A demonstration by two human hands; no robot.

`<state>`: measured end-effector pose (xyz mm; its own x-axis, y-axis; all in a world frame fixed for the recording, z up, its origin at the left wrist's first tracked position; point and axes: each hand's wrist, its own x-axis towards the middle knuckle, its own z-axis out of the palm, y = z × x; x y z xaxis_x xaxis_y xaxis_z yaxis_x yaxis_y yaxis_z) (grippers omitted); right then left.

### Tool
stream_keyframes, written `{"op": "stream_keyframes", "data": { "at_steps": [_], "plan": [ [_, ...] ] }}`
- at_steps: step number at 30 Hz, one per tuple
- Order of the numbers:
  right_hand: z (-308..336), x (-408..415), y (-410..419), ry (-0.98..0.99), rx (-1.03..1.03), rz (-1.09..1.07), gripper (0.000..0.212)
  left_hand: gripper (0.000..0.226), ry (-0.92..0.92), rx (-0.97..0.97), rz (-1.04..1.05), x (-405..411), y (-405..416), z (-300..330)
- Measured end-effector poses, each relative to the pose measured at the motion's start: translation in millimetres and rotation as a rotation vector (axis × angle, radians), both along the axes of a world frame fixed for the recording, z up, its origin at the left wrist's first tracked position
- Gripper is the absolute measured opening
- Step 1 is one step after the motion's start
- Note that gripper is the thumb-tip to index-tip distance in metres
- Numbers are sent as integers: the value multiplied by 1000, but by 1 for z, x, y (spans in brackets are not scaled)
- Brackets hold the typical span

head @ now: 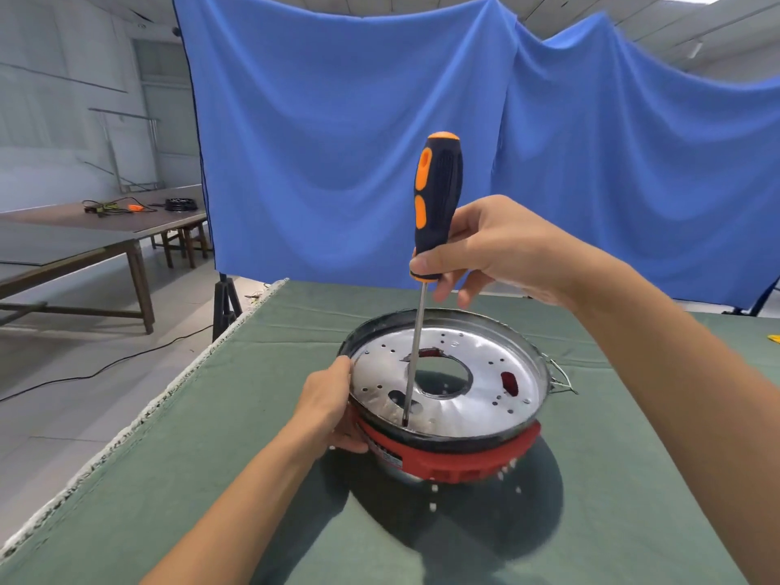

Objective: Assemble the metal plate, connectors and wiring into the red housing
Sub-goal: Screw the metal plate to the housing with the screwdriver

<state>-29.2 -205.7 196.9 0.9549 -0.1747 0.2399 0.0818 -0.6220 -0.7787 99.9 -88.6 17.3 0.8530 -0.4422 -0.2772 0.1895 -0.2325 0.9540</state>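
Note:
The red housing (460,456) sits on the green table cloth (211,479), with a round shiny metal plate (485,394) lying in its dark rim. The plate has a large centre hole and several small holes. My left hand (333,409) grips the housing's left rim. My right hand (485,251) pinches the lower end of a black and orange screwdriver (437,200) held upright. Its shaft tip rests on the plate's near side. Thin wires (561,380) stick out at the housing's right edge.
A blue cloth backdrop (380,141) hangs behind the table. The table's left edge (169,399) runs diagonally, with a black stand (226,306) beyond it. A brown wooden table (84,238) with cables stands at far left. A yellow item (773,338) lies at the right edge.

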Motion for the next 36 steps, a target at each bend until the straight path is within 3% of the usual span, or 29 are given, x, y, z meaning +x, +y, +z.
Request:
{"op": "stream_keyframes", "data": {
  "at_steps": [4,8,12,17,22,24,27,29,31,36],
  "plan": [
    [1,1,2,33,-21,13,8,34,-23,6,18,-2,0,0],
    [-8,4,2,14,-13,2,20,42,-81,104,43,0,5,-4],
    [-10,6,2,12,-78,-21,16,41,-178,221,33,1,10,-3],
    [-13,14,7,28,-210,-100,27,42,-542,607,80,3,17,0],
    [-26,21,5,-81,-335,-278,38,39,-857,685,130,-12,15,6],
    [-30,20,3,-122,-245,-244,35,35,-1071,573,173,-16,15,8],
    [-32,15,2,-126,-1,-116,24,24,-1305,145,174,-23,15,14],
    [-31,13,2,-98,64,-50,20,19,-1098,-124,-9,-33,15,21],
    [-30,12,0,-45,118,3,16,25,-838,-255,-159,-38,14,22],
    [-27,11,1,-36,77,-3,9,28,-702,-314,-240,-35,14,14]
  ]
}}
